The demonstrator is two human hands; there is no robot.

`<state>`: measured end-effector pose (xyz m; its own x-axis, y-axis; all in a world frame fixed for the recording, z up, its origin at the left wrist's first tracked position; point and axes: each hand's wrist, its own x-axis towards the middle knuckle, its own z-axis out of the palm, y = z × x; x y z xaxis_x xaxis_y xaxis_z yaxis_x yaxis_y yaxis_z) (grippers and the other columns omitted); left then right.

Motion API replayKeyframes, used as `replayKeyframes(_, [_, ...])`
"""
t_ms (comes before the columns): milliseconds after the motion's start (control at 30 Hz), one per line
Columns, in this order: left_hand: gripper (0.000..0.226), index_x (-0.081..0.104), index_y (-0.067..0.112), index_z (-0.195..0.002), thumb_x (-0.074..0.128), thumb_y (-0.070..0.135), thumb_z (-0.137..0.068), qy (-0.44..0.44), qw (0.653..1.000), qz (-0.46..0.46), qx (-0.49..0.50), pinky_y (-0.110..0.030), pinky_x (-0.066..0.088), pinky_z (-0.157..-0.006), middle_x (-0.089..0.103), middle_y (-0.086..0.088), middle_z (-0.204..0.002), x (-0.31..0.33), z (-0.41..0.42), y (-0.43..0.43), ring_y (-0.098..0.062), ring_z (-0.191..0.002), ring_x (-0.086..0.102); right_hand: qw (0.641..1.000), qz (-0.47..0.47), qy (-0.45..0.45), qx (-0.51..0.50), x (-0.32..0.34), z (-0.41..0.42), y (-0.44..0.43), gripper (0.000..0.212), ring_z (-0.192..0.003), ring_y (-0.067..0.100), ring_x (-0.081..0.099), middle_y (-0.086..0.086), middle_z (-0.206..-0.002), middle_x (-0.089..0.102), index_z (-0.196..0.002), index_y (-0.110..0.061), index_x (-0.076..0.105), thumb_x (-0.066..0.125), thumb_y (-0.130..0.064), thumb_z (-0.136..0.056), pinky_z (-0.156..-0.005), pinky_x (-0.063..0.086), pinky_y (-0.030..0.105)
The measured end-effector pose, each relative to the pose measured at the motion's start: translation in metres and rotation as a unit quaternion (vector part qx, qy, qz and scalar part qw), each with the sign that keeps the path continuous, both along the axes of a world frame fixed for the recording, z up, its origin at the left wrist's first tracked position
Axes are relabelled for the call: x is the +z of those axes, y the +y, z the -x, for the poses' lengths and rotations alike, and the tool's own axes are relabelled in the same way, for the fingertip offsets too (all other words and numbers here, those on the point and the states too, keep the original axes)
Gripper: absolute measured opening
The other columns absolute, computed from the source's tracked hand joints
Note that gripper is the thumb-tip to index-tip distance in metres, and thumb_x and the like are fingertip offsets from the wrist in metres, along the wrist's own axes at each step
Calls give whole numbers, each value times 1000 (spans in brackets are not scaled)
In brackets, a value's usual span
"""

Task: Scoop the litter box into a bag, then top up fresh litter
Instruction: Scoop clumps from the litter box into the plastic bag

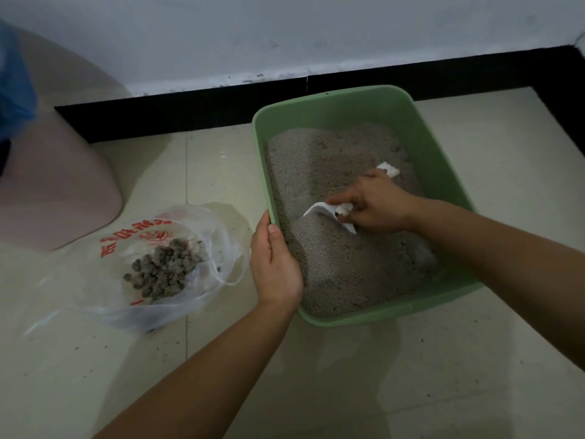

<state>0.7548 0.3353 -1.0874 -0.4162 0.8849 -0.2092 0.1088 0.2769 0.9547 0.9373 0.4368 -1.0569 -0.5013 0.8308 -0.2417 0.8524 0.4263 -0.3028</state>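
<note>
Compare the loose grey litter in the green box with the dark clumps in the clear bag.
Texture: the loose grey litter is fine, the dark clumps lumpy. Amount: litter covers the green plastic box; clumps make a small heap in the clear printed bag. Both greyish.

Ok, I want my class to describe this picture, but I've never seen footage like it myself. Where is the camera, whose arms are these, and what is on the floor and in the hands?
There is no machine here. The camera sits on a person's head and looks down, so the two bare arms are that person's own. On the tiled floor stands a green litter box filled with grey litter. The left hand grips the box's near-left rim, thumb inside. The right hand holds a white scoop whose front edge digs into the litter. Left of the box lies an open plastic bag with red print, holding dark clumps. A pinkish object stands further left; I cannot tell what it is.
</note>
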Motion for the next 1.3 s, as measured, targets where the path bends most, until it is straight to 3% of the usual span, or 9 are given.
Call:
replayKeyframes(267, [38, 47, 20, -140, 33, 25, -105, -5, 1000, -13, 5, -10, 30, -97, 48, 17, -126, 2, -1, 0, 0, -120, 43, 979, -20, 22, -203, -17, 13, -35, 28, -109, 26, 60, 0, -104, 72, -122, -33, 65, 52, -30, -98, -106, 22, 41])
replayKeyframes(367, [39, 46, 18, -141, 34, 24, -105, 3, 1000, -16, 10, -17, 30, -102, 49, 14, -129, 1, -2, 0, -1, -122, 42, 971, -59, -4, -233, -18, 21, -34, 33, -114, 30, 54, 4, -113, 70, -130, -32, 61, 51, -30, -98, -104, 22, 38])
replayKeyframes(533, [38, 48, 17, -140, 34, 24, -105, -1, 1000, -18, 11, -21, 32, -105, 50, 13, -130, 0, -2, 0, -4, -123, 44, 960, -112, -32, -256, -16, 34, -32, 27, -108, 27, 55, 3, -105, 70, -118, -28, 65, 54, -23, -94, -101, 26, 39])
replayKeyframes(700, [37, 49, 17, -139, 34, 22, -105, 3, 1000, -21, 9, -17, 32, -101, 51, 14, -127, 1, -3, 0, -3, -121, 45, 949, -239, -142, -150, -5, 51, -23, 38, -116, 30, 52, 9, -117, 67, -131, -17, 57, 49, -27, -95, -108, 20, 45])
replayKeyframes(833, [38, 48, 19, -140, 35, 24, -105, 1, 1000, -16, 9, -17, 31, -100, 48, 16, -125, 3, -3, -1, 0, -120, 43, 942, -257, -177, -127, -5, 44, -12, 44, -118, 30, 51, 12, -120, 65, -139, -15, 50, 45, -24, -96, -106, 17, 44])
replayKeyframes(933, [39, 45, 19, -142, 34, 26, -105, -1, 1000, -9, 8, -16, 28, -101, 45, 17, -128, 2, -2, -1, 1, -122, 40, 936, -276, -192, -101, -10, 32, 3, 53, -116, 29, 52, 13, -120, 64, -143, -15, 45, 59, -25, -92, -103, 17, 42])
replayKeyframes(1033, [39, 46, 19, -141, 34, 26, -105, -6, 1000, -9, 6, -19, 30, -105, 49, 13, -133, 1, -2, -1, -1, -124, 42, 941, -256, -208, -74, -11, 26, 21, 67, -124, 33, 45, 19, -129, 54, -150, -10, 31, 60, -18, -90, -111, 16, 46])
replayKeyframes(1167, [40, 44, 21, -143, 33, 28, -105, 4, 1000, -3, -3, -20, 30, -107, 48, 14, -134, -1, -1, -1, -1, -125, 41, 958, -219, -181, -29, -14, 26, 33, 62, -130, 32, 38, 18, -136, 48, -148, -11, 32, 55, -11, -91, -112, 14, 49])
replayKeyframes(1300, [40, 43, 21, -143, 32, 29, -105, 12, 1000, 0, -8, -18, 29, -103, 44, 18, -129, 1, -1, -1, 2, -122, 39, 985, -142, -100, -20, -18, 19, 22, 57, -136, 27, 29, 10, -143, 43, -150, -15, 33, 47, -31, -97, -112, 9, 47])
